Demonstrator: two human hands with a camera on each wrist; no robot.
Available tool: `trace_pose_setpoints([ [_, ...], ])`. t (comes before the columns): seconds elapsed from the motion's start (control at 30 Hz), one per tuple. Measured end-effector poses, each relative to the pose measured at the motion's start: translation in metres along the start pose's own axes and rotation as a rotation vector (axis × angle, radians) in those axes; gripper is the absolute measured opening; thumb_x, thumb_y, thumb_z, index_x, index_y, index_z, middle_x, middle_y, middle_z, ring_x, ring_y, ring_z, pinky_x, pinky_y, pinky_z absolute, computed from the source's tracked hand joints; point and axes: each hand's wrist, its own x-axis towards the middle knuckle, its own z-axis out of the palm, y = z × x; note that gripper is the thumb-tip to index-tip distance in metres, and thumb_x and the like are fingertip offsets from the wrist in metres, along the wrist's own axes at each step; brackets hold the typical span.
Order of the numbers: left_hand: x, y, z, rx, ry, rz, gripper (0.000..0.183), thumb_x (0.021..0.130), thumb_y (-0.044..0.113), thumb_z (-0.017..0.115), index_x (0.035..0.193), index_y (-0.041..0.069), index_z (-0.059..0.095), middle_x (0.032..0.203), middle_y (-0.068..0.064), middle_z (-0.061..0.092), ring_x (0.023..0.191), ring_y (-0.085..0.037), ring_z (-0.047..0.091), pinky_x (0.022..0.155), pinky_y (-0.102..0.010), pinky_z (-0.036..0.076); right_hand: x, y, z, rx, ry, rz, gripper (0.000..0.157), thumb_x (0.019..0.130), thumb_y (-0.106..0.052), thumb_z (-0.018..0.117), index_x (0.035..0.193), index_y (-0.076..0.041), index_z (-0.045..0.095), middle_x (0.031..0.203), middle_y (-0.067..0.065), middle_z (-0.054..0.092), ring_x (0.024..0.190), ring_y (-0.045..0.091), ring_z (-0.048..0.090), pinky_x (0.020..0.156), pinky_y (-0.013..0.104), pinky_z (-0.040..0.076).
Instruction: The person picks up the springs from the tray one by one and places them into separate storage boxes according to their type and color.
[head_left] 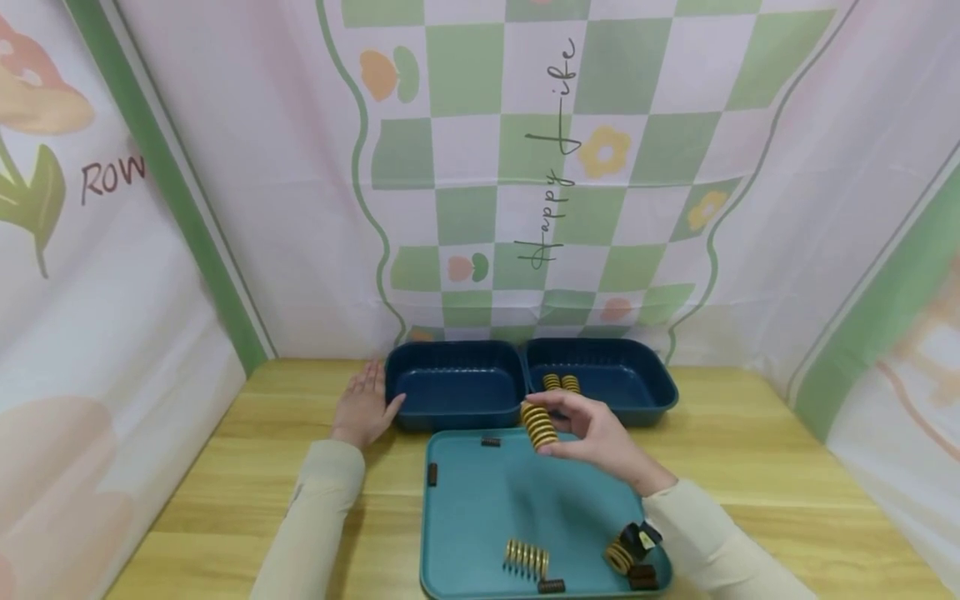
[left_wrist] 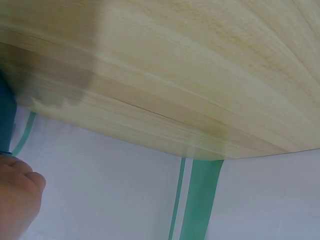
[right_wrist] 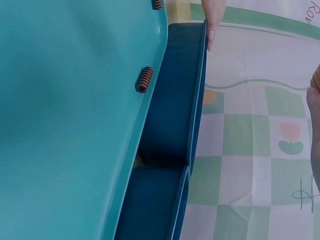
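Note:
My right hand [head_left: 600, 433] pinches a thick gold coil spring [head_left: 538, 425] between thumb and fingers, above the far part of the teal tray [head_left: 465, 508]. Only a sliver of that hand [right_wrist: 314, 130] shows at the edge of the right wrist view. My left hand [head_left: 363, 408] rests at the left end of the left dark blue bin [head_left: 456, 420], fingers straight and thumb at its rim. Two gold springs [head_left: 561, 382] lie in the right dark blue bin [head_left: 652, 400], partly hidden behind my right hand.
Another gold spring [head_left: 527, 558] lies on the tray's near part. Small dark springs sit along its edges, one by the left side [head_left: 432, 474]. At the near right corner, a gold spring [head_left: 618, 557] and dark springs [head_left: 642, 577] lie beside a black object [head_left: 637, 540].

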Motion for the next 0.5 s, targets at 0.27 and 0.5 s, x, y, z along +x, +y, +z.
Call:
trace_pose_setpoints([
  [0.27, 0.000, -0.001, 0.001, 0.022, -0.009, 0.006, 0.071, 0.101, 0.044, 0.032, 0.142, -0.014, 0.025, 0.149, -0.028, 0.023, 0.139, -0.038, 0.020, 0.113, -0.046, 0.018, 0.005, 0.002, -0.008, -0.024, 0.026, 0.033, 0.056, 0.079, 0.001, 0.073, 0.129, 0.007, 0.049, 0.131, 0.028, 0.048, 0.110, 0.016, 0.060, 0.086, 0.032, 0.052],
  [0.5, 0.000, -0.001, 0.000, 0.013, -0.013, 0.001, 0.070, 0.101, 0.043, 0.033, 0.142, -0.014, 0.026, 0.149, -0.028, 0.023, 0.139, -0.038, 0.020, 0.113, -0.047, 0.019, 0.014, -0.001, -0.025, -0.016, 0.073, 0.031, 0.058, 0.079, 0.002, 0.072, 0.132, 0.005, 0.047, 0.132, 0.021, 0.051, 0.109, 0.018, 0.060, 0.085, 0.032, 0.053],
])
